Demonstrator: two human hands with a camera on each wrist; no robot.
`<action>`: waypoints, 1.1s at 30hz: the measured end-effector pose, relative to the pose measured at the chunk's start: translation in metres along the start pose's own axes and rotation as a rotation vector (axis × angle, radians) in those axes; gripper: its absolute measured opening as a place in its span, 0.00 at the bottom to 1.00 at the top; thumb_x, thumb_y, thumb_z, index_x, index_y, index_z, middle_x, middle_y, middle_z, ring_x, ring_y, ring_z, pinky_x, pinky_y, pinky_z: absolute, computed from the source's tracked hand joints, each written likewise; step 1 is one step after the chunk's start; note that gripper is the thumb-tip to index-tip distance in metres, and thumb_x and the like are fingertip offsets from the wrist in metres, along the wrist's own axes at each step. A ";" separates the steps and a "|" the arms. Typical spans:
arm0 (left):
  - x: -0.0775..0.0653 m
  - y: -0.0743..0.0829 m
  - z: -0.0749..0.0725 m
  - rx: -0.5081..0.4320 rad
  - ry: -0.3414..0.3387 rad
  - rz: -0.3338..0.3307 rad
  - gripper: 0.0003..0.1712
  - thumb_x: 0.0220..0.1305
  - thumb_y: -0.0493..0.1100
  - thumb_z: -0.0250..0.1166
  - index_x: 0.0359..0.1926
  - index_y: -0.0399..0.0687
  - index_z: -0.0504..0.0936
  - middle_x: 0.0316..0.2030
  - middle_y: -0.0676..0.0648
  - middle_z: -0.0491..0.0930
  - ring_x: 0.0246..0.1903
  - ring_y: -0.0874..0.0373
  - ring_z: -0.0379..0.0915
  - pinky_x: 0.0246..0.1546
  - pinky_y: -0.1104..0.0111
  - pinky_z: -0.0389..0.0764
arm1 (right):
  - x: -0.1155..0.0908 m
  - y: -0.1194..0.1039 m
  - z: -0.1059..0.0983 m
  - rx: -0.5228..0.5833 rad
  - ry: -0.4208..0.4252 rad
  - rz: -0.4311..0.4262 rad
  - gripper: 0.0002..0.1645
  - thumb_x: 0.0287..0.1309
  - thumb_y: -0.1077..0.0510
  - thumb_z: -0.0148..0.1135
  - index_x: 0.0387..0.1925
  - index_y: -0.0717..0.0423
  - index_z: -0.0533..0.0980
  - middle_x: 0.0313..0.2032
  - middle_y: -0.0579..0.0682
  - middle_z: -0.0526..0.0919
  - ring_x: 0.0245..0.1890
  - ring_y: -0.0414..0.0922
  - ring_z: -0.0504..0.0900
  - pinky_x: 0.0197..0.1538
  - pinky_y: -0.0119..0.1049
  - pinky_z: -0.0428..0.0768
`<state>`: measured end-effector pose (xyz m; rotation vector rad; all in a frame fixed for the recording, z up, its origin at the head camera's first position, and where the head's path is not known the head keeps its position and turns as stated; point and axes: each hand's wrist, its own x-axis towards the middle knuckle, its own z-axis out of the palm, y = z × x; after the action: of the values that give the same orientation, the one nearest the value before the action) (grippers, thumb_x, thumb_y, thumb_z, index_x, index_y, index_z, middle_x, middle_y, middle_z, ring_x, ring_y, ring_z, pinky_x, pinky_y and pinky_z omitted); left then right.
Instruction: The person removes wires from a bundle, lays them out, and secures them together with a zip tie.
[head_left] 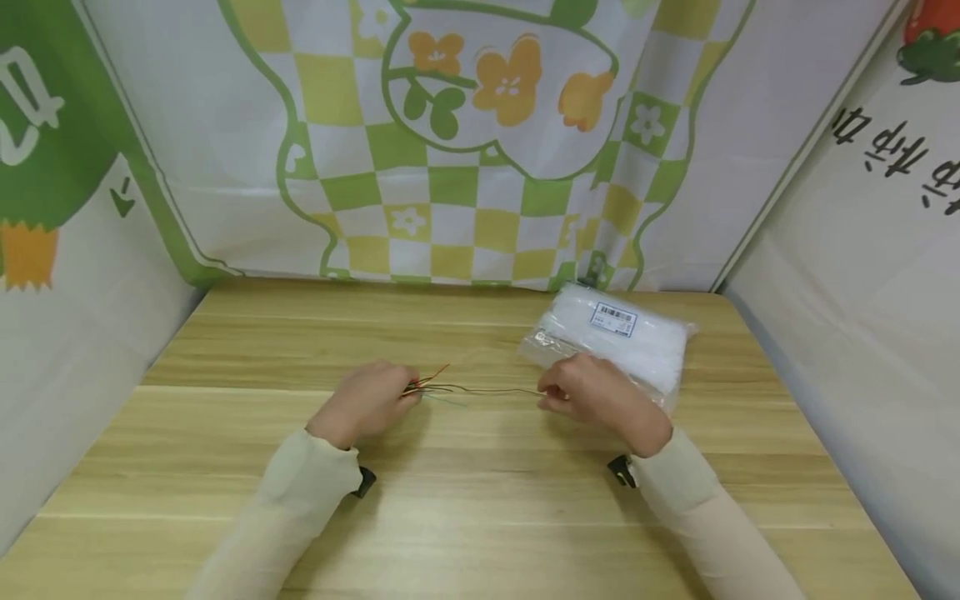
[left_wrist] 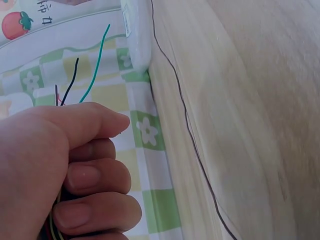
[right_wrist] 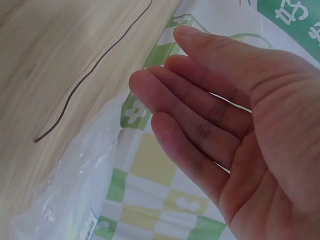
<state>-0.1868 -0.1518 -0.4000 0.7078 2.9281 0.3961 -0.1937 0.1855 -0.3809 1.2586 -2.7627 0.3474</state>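
Observation:
My left hand (head_left: 371, 400) grips a bundle of thin coloured wires (head_left: 427, 386), fingers curled round it. A green wire (left_wrist: 97, 62) and a black wire (left_wrist: 72, 81) stick out above the thumb in the left wrist view. From the bundle's side one long, thin, dark brown wire (head_left: 495, 390) stretches rightward over the table to my right hand (head_left: 600, 396). Seen from the right wrist, that hand's fingers (right_wrist: 185, 100) are loosely bent with nothing between them. The brown wire's free end (right_wrist: 42, 137) shows apart from the fingertips.
A clear plastic package (head_left: 652, 342) with white contents and a barcode label lies at the back right, partly behind the right hand. The wooden table (head_left: 480, 525) meets a patterned cloth wall (head_left: 450, 225) at the back, with more printed cloth on both sides.

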 end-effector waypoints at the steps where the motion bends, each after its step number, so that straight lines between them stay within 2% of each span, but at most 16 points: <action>1: 0.000 0.000 0.001 0.001 0.000 0.000 0.12 0.76 0.44 0.64 0.31 0.51 0.81 0.20 0.54 0.71 0.22 0.59 0.61 0.25 0.66 0.62 | 0.001 -0.002 0.000 -0.002 0.003 -0.006 0.13 0.59 0.59 0.78 0.23 0.49 0.81 0.20 0.38 0.80 0.22 0.28 0.70 0.28 0.24 0.72; 6: 0.002 0.002 0.005 -0.017 -0.002 0.006 0.15 0.76 0.43 0.63 0.27 0.51 0.77 0.19 0.54 0.65 0.20 0.61 0.57 0.24 0.67 0.59 | 0.005 -0.007 0.000 -0.019 0.024 -0.051 0.15 0.58 0.60 0.78 0.22 0.49 0.79 0.20 0.38 0.77 0.22 0.29 0.68 0.28 0.24 0.71; 9: 0.003 0.004 0.006 -0.021 0.007 0.011 0.17 0.76 0.43 0.62 0.26 0.52 0.76 0.19 0.55 0.65 0.20 0.61 0.57 0.25 0.68 0.60 | 0.008 -0.010 0.001 -0.022 0.026 -0.074 0.15 0.58 0.60 0.78 0.22 0.49 0.79 0.19 0.39 0.77 0.21 0.29 0.68 0.28 0.24 0.70; 17: 0.004 0.010 0.006 -0.030 0.021 0.010 0.15 0.75 0.43 0.61 0.27 0.51 0.77 0.19 0.55 0.65 0.21 0.61 0.58 0.25 0.67 0.60 | 0.015 -0.017 0.001 0.008 -0.003 -0.064 0.10 0.60 0.58 0.77 0.26 0.50 0.83 0.24 0.39 0.84 0.23 0.29 0.75 0.30 0.25 0.76; 22: 0.003 0.015 0.005 -0.036 0.009 0.007 0.13 0.76 0.44 0.63 0.30 0.50 0.81 0.20 0.55 0.69 0.21 0.61 0.61 0.25 0.67 0.62 | 0.018 -0.019 0.003 0.056 -0.018 -0.086 0.09 0.61 0.58 0.77 0.27 0.52 0.83 0.25 0.41 0.86 0.24 0.30 0.78 0.31 0.25 0.78; 29: 0.004 0.019 0.005 -0.057 -0.003 0.013 0.17 0.76 0.43 0.63 0.26 0.52 0.76 0.20 0.55 0.65 0.21 0.61 0.58 0.24 0.68 0.61 | 0.020 -0.022 0.006 0.074 -0.021 -0.090 0.07 0.61 0.58 0.76 0.29 0.54 0.85 0.29 0.45 0.89 0.28 0.34 0.85 0.34 0.27 0.82; 33: 0.004 0.022 0.006 -0.051 0.003 0.021 0.15 0.76 0.43 0.63 0.27 0.51 0.77 0.20 0.55 0.66 0.21 0.62 0.59 0.25 0.69 0.62 | 0.023 -0.025 0.008 0.084 -0.025 -0.085 0.06 0.62 0.58 0.76 0.31 0.54 0.86 0.31 0.46 0.91 0.29 0.35 0.86 0.36 0.27 0.83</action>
<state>-0.1799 -0.1299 -0.3994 0.7318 2.9040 0.4727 -0.1901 0.1510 -0.3804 1.4038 -2.7315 0.4473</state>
